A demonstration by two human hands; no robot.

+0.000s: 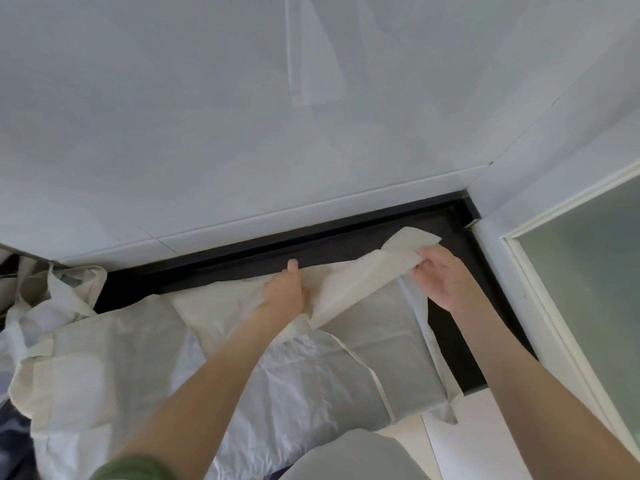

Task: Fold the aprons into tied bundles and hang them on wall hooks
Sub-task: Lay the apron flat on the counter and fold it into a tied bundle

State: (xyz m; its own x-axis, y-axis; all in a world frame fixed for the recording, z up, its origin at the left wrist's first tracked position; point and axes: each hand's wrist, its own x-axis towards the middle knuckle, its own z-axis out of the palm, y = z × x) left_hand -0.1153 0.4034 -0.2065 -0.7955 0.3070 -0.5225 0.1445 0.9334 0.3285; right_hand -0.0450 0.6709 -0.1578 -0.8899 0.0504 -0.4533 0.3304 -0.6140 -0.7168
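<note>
A cream apron (367, 344) lies spread on a black countertop (450, 327) against the white wall. Its far edge is lifted and folded over into a band (360, 271). My left hand (285, 287) grips that band near its middle, thumb pointing up. My right hand (438, 271) pinches the band's right end, which sticks up past my fingers. Thin apron ties (372, 372) trail across the flat part and over the counter's front edge. More cream aprons (79, 341) lie in a crumpled heap to the left.
A white tiled wall (242, 133) rises right behind the counter. A white frame with frosted glass (588, 271) stands at the right. White cabinet fronts (467, 441) show below the counter edge. Dark cloth (14, 441) lies at the bottom left.
</note>
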